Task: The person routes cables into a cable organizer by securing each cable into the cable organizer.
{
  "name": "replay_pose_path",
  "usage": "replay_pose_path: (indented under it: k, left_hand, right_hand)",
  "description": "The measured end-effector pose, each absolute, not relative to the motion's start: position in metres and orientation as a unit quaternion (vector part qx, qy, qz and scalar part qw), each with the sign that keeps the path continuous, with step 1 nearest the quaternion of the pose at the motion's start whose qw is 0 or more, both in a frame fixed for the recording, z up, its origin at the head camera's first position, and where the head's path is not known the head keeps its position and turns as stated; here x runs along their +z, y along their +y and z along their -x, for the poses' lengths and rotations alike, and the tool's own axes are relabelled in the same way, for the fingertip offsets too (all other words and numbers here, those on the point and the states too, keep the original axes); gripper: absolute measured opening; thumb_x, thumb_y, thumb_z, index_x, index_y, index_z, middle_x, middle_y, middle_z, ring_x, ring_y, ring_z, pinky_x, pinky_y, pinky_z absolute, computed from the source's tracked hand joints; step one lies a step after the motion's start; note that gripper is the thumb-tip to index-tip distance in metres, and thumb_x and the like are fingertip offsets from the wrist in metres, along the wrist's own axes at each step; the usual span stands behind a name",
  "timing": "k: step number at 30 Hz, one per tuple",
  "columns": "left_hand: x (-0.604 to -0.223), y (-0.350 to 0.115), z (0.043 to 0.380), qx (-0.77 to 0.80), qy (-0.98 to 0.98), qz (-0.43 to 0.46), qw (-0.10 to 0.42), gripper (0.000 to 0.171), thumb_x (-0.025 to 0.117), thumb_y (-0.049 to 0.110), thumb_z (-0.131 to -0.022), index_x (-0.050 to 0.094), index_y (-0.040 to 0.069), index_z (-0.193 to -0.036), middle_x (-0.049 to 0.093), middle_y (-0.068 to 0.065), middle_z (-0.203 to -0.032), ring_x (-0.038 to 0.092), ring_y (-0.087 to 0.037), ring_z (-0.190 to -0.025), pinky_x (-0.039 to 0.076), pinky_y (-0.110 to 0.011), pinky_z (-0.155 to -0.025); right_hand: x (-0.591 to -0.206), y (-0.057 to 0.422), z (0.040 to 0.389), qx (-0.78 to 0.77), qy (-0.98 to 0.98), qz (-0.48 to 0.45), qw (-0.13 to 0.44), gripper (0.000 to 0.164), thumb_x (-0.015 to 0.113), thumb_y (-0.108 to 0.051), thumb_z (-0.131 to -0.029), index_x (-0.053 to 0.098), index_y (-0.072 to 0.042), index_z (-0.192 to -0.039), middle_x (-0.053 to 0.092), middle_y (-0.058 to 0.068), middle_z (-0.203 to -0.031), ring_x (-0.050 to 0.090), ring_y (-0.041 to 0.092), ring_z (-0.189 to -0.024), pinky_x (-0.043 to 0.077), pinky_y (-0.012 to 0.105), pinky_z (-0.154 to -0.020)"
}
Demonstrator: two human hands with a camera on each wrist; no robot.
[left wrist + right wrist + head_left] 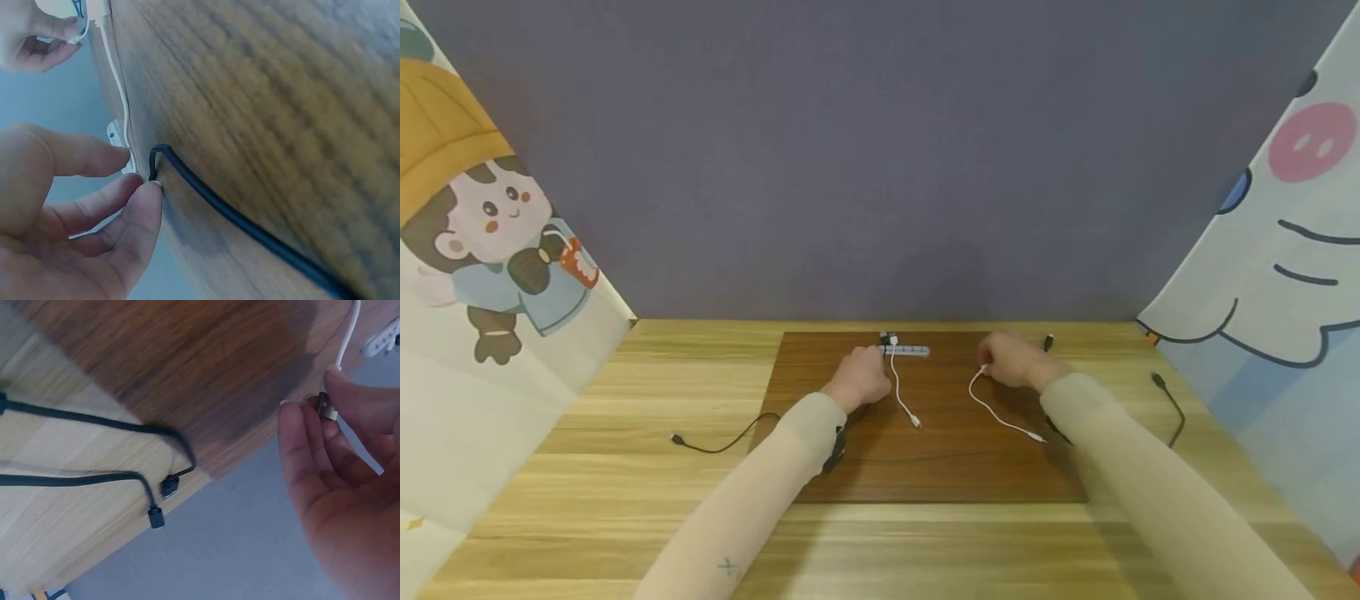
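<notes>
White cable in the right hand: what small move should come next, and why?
Probably bring the right hand leftward, taking the white cable toward the slotted strip. The hand pinches the cable's plug off to the right of that strip, where another white cable already sits at the left end and the right part shows no cable.

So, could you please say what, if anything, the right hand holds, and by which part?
The right hand pinches a white USB cable by its plug.
</notes>
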State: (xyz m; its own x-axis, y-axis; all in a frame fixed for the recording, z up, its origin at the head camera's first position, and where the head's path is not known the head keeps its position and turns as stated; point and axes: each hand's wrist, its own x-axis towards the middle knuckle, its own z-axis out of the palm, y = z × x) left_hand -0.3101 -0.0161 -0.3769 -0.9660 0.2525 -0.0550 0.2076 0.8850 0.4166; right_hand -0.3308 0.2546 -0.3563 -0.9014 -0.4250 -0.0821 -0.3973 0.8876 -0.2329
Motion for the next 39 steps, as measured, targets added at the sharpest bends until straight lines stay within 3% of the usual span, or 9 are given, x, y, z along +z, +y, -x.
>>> replay_pose_path:
  k: [3,9,15,20,24,31,39]
  left_hand:
    - [-0.376,-0.013,0.309,0.209,0.97,-0.119,0.04,0.004,0.06,0.0,-0.085,0.061,0.003,-0.083,0.049,-0.005,-0.068,0.044,-0.017,-0.056,0.04,-0.031,-0.051]
    - [-0.371,0.001,0.302,0.214,0.965,-0.151,0.018,0.02,0.061,0.001,-0.09,0.056,0.009,-0.072,0.049,-0.003,-0.066,0.043,-0.013,-0.05,0.039,-0.028,-0.047]
    - [-0.369,0.018,0.296,0.246,0.95,-0.19,0.018,0.034,0.061,0.011,-0.096,0.049,0.012,-0.064,0.039,0.004,-0.052,0.037,-0.009,-0.043,0.033,-0.024,-0.043]
    - [-0.372,0.027,0.298,0.292,0.935,-0.202,0.012,0.018,0.066,0.017,-0.096,0.07,0.008,-0.081,0.06,0.003,-0.069,0.053,-0.01,-0.06,0.045,-0.023,-0.054]
    - [-0.376,0.031,0.298,0.354,0.914,-0.195,0.038,0.016,0.07,0.019,-0.094,0.075,0.004,-0.095,0.07,-0.002,-0.084,0.062,-0.013,-0.072,0.051,-0.026,-0.063]
    - [-0.381,0.036,0.296,0.365,0.911,-0.183,0.057,0.016,0.078,0.02,-0.091,0.069,0.009,-0.083,0.064,0.003,-0.073,0.058,-0.013,-0.067,0.047,-0.025,-0.06]
    - [-0.379,0.035,0.294,0.328,0.926,-0.18,0.058,0.016,0.076,0.013,-0.091,0.067,0.011,-0.078,0.063,0.003,-0.074,0.057,-0.012,-0.068,0.047,-0.024,-0.059]
  right_hand:
    - [-0.353,0.251,0.328,-0.123,0.966,0.215,0.07,0.007,0.067,-0.002,-0.091,0.071,-0.004,-0.096,0.07,0.008,-0.096,0.065,0.032,-0.096,0.053,0.05,-0.086]
    - [-0.351,0.243,0.325,-0.153,0.96,0.227,0.066,0.006,0.067,-0.003,-0.093,0.073,-0.004,-0.095,0.071,0.007,-0.094,0.066,0.03,-0.094,0.053,0.05,-0.087]
    - [-0.349,0.235,0.321,-0.183,0.951,0.243,0.058,0.008,0.069,-0.005,-0.093,0.074,-0.003,-0.099,0.072,0.006,-0.096,0.067,0.028,-0.094,0.053,0.049,-0.087]
    - [-0.345,0.23,0.317,-0.206,0.946,0.244,0.058,0.01,0.068,-0.005,-0.093,0.075,-0.003,-0.101,0.073,0.007,-0.099,0.066,0.028,-0.096,0.053,0.049,-0.087]
    - [-0.342,0.225,0.315,-0.215,0.944,0.244,0.051,0.013,0.067,-0.004,-0.092,0.075,-0.003,-0.102,0.073,0.008,-0.101,0.066,0.029,-0.099,0.053,0.049,-0.088]
    - [-0.339,0.219,0.316,-0.21,0.945,0.248,0.032,0.016,0.066,-0.004,-0.092,0.076,-0.003,-0.104,0.074,0.008,-0.102,0.067,0.029,-0.098,0.053,0.048,-0.087]
    - [-0.336,0.218,0.317,-0.209,0.949,0.236,0.022,0.014,0.068,-0.003,-0.092,0.076,-0.001,-0.103,0.074,0.009,-0.101,0.067,0.029,-0.096,0.053,0.048,-0.087]
